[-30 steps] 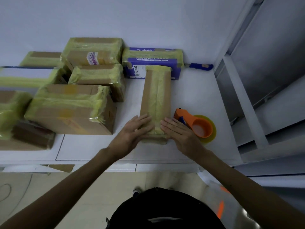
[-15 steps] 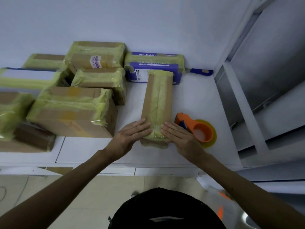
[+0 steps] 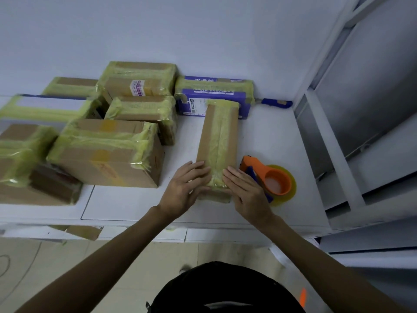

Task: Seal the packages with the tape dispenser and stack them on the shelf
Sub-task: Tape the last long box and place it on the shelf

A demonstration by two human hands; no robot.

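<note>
A long narrow cardboard package (image 3: 220, 141) lies lengthwise on the white table (image 3: 126, 204), with yellowish tape running down its top. My left hand (image 3: 184, 188) lies flat on its near left corner, fingers straight. My right hand (image 3: 247, 192) presses flat on the near right corner. Just right of the package sits the orange tape dispenser (image 3: 269, 178) with its yellow roll, touching neither hand's fingers as far as I can see.
Several taped cardboard boxes (image 3: 106, 154) crowd the table's left half. A purple taped box (image 3: 214, 96) stands against the wall behind the package, a blue-handled tool (image 3: 276, 102) beside it. White shelf framing (image 3: 331, 136) rises at the right.
Both hands stay on the package's near end, sliding slightly toward its near corners. The view has tilted a little, so everything sits lower in the frame.
</note>
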